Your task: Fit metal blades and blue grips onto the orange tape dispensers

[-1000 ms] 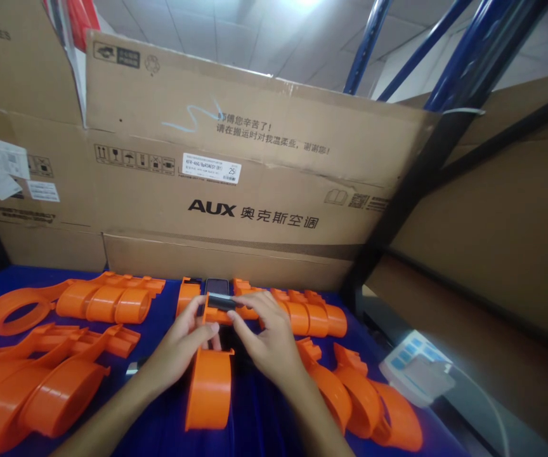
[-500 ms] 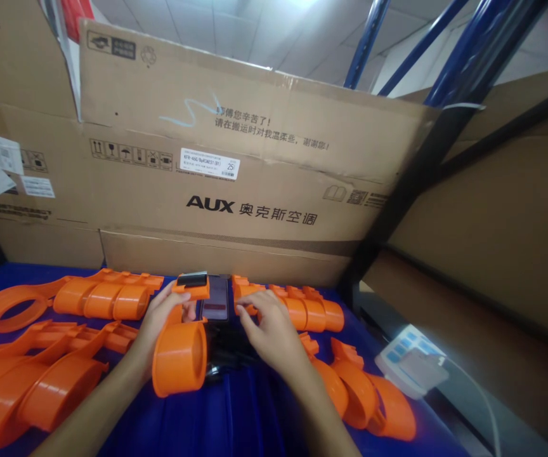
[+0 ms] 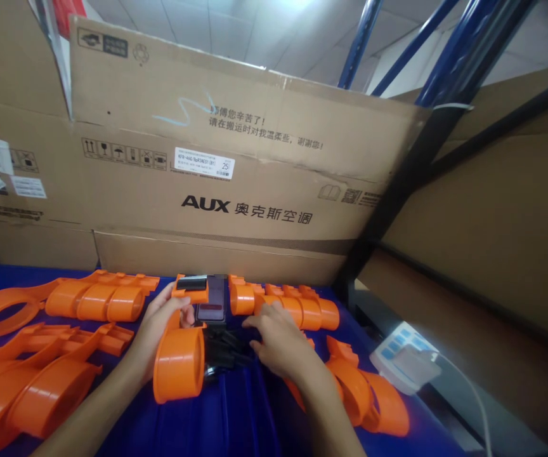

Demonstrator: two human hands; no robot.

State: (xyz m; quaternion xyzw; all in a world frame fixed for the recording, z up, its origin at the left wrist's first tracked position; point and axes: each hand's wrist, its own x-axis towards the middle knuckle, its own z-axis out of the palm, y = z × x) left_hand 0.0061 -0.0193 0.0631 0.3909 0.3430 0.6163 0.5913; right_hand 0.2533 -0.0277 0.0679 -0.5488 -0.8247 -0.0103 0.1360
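Observation:
My left hand [image 3: 162, 317] is wrapped around the handle of an orange plastic tape dispenser [image 3: 179, 365]. Its round drum hangs down toward me. At its top end sit a black roller [image 3: 192, 284] and a pale toothed strip. My right hand [image 3: 276, 336] has its thumb and forefinger apart, with nothing visible between them. It hovers just right of a pile of small black parts [image 3: 224, 349], near the blue bin [image 3: 236, 406]. Some of its fingers are hidden from view.
More orange dispenser frames stand in rows at the left [image 3: 59, 387] and right [image 3: 297, 311]. A phone [image 3: 212, 304] lies behind the black parts. Cardboard boxes [image 3: 255, 171] wall off the back. A white power strip [image 3: 404, 358] with a cable is at the right, beside a rack post [image 3: 383, 216].
My right hand has come down and toward me, from by the rear orange frames to beside the black parts. The dispenser in my left hand has tilted slightly, showing more of its toothed strip.

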